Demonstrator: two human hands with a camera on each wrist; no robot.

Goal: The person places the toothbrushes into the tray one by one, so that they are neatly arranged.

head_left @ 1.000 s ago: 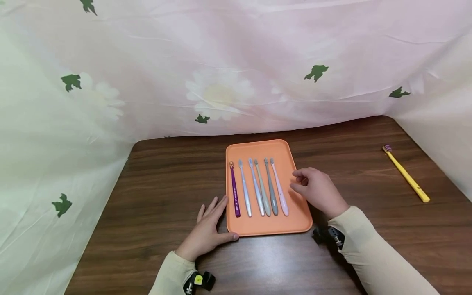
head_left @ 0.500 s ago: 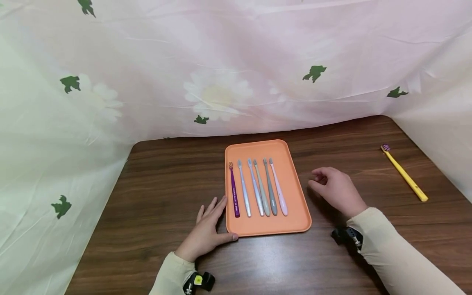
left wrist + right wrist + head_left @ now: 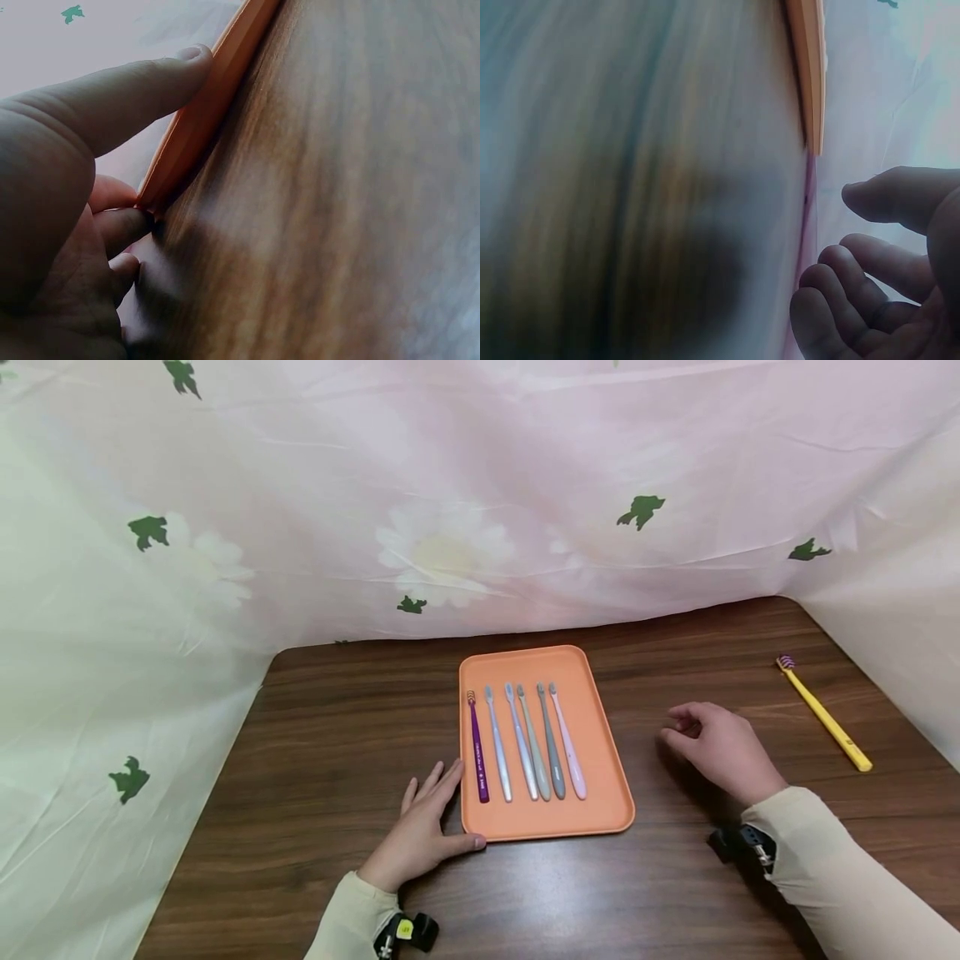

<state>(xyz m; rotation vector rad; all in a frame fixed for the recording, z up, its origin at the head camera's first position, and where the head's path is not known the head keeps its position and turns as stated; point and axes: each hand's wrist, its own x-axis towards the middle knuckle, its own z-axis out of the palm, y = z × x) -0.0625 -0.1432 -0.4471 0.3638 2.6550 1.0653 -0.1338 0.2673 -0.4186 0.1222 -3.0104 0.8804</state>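
Observation:
My left hand (image 3: 417,837) rests at the near left corner of an orange tray (image 3: 555,825), thumb and fingers spread along its edges. In the left wrist view the thumb lies against the tray's side (image 3: 196,112). Several toothbrushes lie side by side in the tray, bristles away from me: a purple toothbrush (image 3: 477,756) at left, two pale blue ones, a grey-green toothbrush (image 3: 536,752), a dark grey toothbrush (image 3: 552,752) and a pink toothbrush (image 3: 570,752) at right. My right hand (image 3: 726,750) hovers over the table right of the tray, fingers loosely curled, holding nothing.
A yellow toothbrush (image 3: 828,720) with purple bristles lies on the dark wooden table (image 3: 352,727), near its right edge. A pale flowered cloth (image 3: 315,510) hangs behind the table and along both sides.
My right hand has moved away from the tray's right side, rightward over the table, its fingers loosely curled throughout. The left hand, tray and toothbrushes stay in place.

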